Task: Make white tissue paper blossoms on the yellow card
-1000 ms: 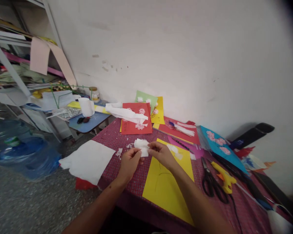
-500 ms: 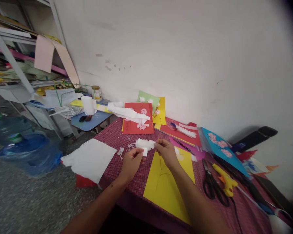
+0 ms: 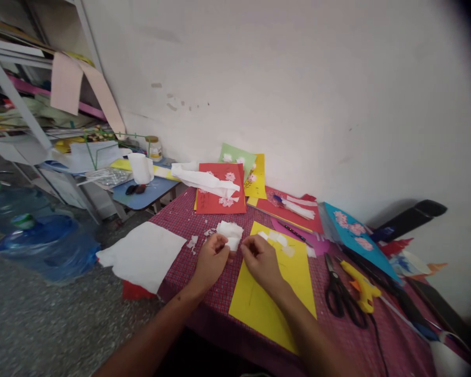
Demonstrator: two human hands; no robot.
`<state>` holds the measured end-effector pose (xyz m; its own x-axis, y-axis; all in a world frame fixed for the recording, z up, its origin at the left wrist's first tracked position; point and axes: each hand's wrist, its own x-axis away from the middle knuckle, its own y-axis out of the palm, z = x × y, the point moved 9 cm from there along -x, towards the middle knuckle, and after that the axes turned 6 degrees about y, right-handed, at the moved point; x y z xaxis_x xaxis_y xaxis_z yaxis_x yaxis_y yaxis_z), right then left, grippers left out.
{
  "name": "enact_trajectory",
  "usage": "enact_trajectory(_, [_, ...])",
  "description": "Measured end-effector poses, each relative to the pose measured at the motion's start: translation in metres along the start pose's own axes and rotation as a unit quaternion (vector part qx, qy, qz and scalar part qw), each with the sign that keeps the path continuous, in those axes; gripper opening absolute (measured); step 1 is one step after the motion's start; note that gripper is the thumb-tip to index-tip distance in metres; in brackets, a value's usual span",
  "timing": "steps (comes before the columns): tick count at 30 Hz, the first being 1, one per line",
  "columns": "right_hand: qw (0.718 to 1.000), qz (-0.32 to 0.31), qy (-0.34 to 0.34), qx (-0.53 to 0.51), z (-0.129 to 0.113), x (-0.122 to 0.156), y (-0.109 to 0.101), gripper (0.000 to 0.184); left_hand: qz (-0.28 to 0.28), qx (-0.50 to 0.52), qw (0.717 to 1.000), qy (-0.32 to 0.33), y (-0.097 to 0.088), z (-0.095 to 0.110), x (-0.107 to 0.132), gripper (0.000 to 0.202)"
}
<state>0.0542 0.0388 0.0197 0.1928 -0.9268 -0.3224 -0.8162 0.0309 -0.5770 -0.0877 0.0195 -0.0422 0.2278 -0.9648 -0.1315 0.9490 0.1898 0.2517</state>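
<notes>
My left hand [image 3: 212,257] pinches a small white piece of tissue paper [image 3: 232,244] between thumb and fingers. Close to its right edge is my right hand [image 3: 261,260], with the fingertips pressed together; whatever they hold, if anything, is hidden. Just behind the left fingers lie more white tissue pieces [image 3: 230,229] on the checked tablecloth, with torn scraps [image 3: 193,243] to their left. A yellow sheet [image 3: 265,301] with faint drawn lines lies partly under my right hand and forearm. Several tissue squares [image 3: 278,238] rest near its top edge.
Black scissors [image 3: 339,296] and a yellow glue gun [image 3: 361,288] lie at right. A blue sheet with pink flowers [image 3: 361,238] leans beyond them. Red flower cards [image 3: 220,204] lie at the back. A white sheet [image 3: 145,256] hangs over the left edge. Water bottles [image 3: 47,246] stand on the floor.
My right hand has moved slightly left and down, and the tissue stretched between the hands no longer shows there. More tissue squares show on the yellow sheet. My left hand stays nearly still.
</notes>
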Motion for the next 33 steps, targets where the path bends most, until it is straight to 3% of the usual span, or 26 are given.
enact_trajectory(3, [0.999,-0.02,-0.03,0.013,-0.002,0.013,0.014,0.007,-0.022,-0.028,0.999,0.029,0.005,0.008,0.001,0.014])
enact_trajectory(9, [0.996,-0.035,0.04,-0.077,0.024,0.009,0.027,0.013,-0.034,-0.024,0.999,0.012,0.009,0.006,0.003,0.026])
enact_trajectory(21, [0.975,-0.066,0.089,-0.191,0.026,0.01,0.024,0.01,-0.075,-0.083,0.993,0.036,0.015,0.009,0.004,0.02])
enact_trajectory(26, [0.977,-0.067,0.09,-0.18,0.028,0.01,0.023,0.011,-0.08,-0.155,0.983,0.062,0.014,0.019,0.004,0.02])
enact_trajectory(33, [0.987,-0.05,0.072,-0.136,0.028,0.009,0.019,0.009,-0.078,-0.162,0.982,0.053,0.012,0.015,0.004,0.022])
